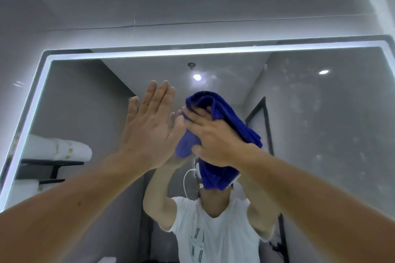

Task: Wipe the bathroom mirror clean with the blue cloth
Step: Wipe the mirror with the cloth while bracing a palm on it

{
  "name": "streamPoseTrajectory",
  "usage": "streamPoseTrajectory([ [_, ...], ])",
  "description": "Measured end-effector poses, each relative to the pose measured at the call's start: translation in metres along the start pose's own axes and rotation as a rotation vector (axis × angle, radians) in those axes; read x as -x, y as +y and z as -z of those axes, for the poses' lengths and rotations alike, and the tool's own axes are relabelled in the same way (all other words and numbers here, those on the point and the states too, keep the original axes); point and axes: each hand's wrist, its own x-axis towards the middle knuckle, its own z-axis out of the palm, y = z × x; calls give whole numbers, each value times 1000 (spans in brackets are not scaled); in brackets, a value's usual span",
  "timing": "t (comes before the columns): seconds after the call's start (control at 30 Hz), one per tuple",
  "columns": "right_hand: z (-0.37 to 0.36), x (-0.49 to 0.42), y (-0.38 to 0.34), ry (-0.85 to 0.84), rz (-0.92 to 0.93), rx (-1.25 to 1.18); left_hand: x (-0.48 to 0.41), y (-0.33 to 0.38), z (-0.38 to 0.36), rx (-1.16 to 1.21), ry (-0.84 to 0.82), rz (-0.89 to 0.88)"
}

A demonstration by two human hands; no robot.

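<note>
A person's right hand presses the blue cloth against the middle of the bathroom mirror, its fingers spread nearly straight over the bunched fabric. The left hand lies flat against the glass just beside it, fingers straight and holding nothing. Smudges cloud the mirror's right side.

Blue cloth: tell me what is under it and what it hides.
Under the blue cloth lies the mirror, with the right hand pressing on top. The covered patch of glass cannot be seen.
</note>
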Motion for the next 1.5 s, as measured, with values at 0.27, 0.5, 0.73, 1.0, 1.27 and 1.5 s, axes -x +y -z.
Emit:
streamPoseTrajectory([
  [0.27, 28, 56, 62, 3, -161, 40, 2, 10, 5, 32, -24, -23],
  [0.5, 50, -59, 77, 172, -381, -22, -8, -2, 5, 8, -23, -12],
  [0.73, 15, -51, 10, 45, -56, -88, -14, -3, -2, -5, -15, 8],
  [1.0, 24, 44, 49, -68, -22, -9, -15, 2, 5, 27, -23, 10],
  [1.27, 64, -81, 102, 134, -417, 17, -7, -19, 3, -17, -52, -1],
  [1.5, 34, -89, 49, 117, -127, 69, -4, -20, -5, 4, -24, 22],
])
